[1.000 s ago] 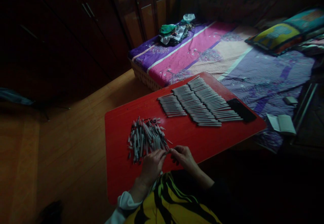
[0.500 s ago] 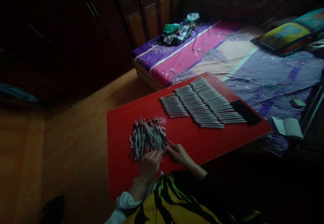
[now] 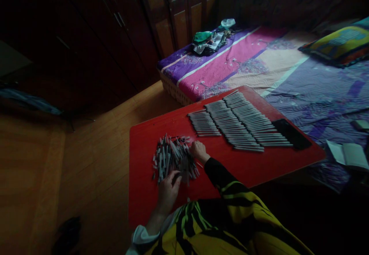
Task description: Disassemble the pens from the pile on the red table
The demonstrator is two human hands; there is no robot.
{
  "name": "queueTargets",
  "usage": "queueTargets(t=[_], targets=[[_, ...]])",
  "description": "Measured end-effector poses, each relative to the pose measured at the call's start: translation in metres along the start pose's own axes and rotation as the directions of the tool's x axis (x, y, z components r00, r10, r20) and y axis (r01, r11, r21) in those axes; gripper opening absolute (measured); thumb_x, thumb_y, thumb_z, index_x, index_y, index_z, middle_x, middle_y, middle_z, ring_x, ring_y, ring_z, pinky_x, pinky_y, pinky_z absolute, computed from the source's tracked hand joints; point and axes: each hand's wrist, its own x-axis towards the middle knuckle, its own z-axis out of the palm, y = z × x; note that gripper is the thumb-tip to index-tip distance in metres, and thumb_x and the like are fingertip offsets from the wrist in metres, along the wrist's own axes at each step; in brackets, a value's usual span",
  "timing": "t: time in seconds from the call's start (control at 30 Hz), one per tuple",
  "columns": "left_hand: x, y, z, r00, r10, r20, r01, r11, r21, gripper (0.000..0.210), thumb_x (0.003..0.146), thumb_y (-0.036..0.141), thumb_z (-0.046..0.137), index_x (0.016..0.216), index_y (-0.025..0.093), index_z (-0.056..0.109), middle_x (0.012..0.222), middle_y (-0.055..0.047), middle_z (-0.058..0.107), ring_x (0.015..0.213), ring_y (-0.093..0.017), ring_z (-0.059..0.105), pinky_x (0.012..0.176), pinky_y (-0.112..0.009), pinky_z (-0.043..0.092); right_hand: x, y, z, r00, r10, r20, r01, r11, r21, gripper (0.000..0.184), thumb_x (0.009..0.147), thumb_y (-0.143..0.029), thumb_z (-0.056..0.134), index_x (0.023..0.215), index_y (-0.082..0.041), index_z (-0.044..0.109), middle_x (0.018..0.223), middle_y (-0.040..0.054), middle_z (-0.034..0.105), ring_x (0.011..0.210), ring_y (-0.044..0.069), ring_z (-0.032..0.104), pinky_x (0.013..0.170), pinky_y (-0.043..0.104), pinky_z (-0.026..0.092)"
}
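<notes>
A jumbled pile of thin pale and dark sticks, which look like pen parts (image 3: 165, 155), lies on the red table (image 3: 141, 205). My left hand (image 3: 168, 189) is at the near side of the pile, thumb and forefinger apart, with nothing visible between them. Over at the pile's right edge, my right hand (image 3: 198, 151) points down with its fingers drawn together; whatever they pinch is hidden. Farther right, slim pale sticks like pens (image 3: 236, 124) lie side by side in three slanting rows.
A flat black object (image 3: 292, 133) lies at the table's right end. Behind stands a bed (image 3: 248, 70) with folded clothes (image 3: 209, 41) and a pillow (image 3: 340, 45). An open notebook (image 3: 347, 154) rests on the bedding. Dark wardrobes line the left.
My right hand has moved away from my left, up to the pile's right edge. My left hand has loosened, its fingers parting. The view has shifted slightly.
</notes>
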Motion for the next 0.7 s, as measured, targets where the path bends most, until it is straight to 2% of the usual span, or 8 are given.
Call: queueTargets(t=[0.2,0.4,0.5,0.57,0.7], targets=[[-0.002,-0.003,-0.001,0.999,-0.054,0.000,0.054,0.998,-0.034,0.027,0.083,0.035,0.046,0.099,0.018,0.059,0.080,-0.007,0.069,0.073,-0.020,0.065,0.062,-0.027,0.047,0.000,0.010,0.005,1.000,0.018,-0.022,-0.016,0.997,0.073,0.020,0.075,-0.019,0.053,0.089,-0.010,0.064,0.098,0.0185,0.064,0.101,0.027,0.057,0.082,0.031,0.038],[0.003,0.008,0.000,0.996,-0.081,0.025,0.084,0.971,-0.225,0.024,0.085,0.035,0.043,0.099,0.019,0.052,0.085,-0.007,0.069,0.079,-0.019,0.065,0.066,-0.026,0.046,-0.025,0.036,0.004,0.987,0.146,-0.059,-0.115,0.924,0.364,0.029,0.073,-0.019,0.051,0.099,-0.012,0.062,0.100,0.0166,0.065,0.099,0.025,0.059,0.077,0.029,0.043],[0.009,0.012,0.000,0.993,-0.114,-0.020,0.098,0.921,-0.376,0.024,0.082,0.037,0.049,0.096,0.018,0.052,0.086,-0.008,0.068,0.079,-0.019,0.064,0.067,-0.026,0.046,-0.049,0.050,0.002,0.983,0.186,-0.001,-0.152,0.810,0.566,0.023,0.070,-0.021,0.052,0.089,-0.012,0.061,0.083,0.0121,0.068,0.077,0.021,0.065,0.062,0.026,0.048],[0.014,0.014,-0.001,0.986,-0.159,-0.060,0.103,0.840,-0.532,0.026,0.079,0.039,0.054,0.094,0.018,0.051,0.086,-0.007,0.068,0.071,-0.017,0.064,0.063,-0.025,0.046,-0.068,0.055,-0.002,0.982,0.182,0.058,-0.171,0.700,0.693,0.023,0.069,-0.026,0.054,0.085,-0.011,0.058,0.070,0.0090,0.068,0.058,0.019,0.064,0.049,0.025,0.047],[0.023,0.024,-0.006,0.945,-0.320,-0.063,0.128,0.543,-0.830,0.035,0.072,0.039,0.062,0.098,0.017,0.051,0.087,-0.006,0.068,0.063,-0.014,0.062,0.056,-0.024,0.045,-0.112,0.045,-0.026,0.988,0.118,0.101,-0.144,0.453,0.880,0.030,0.068,-0.034,0.059,0.088,-0.013,0.054,0.076,0.0085,0.068,0.054,0.015,0.063,0.044,0.023,0.046]])
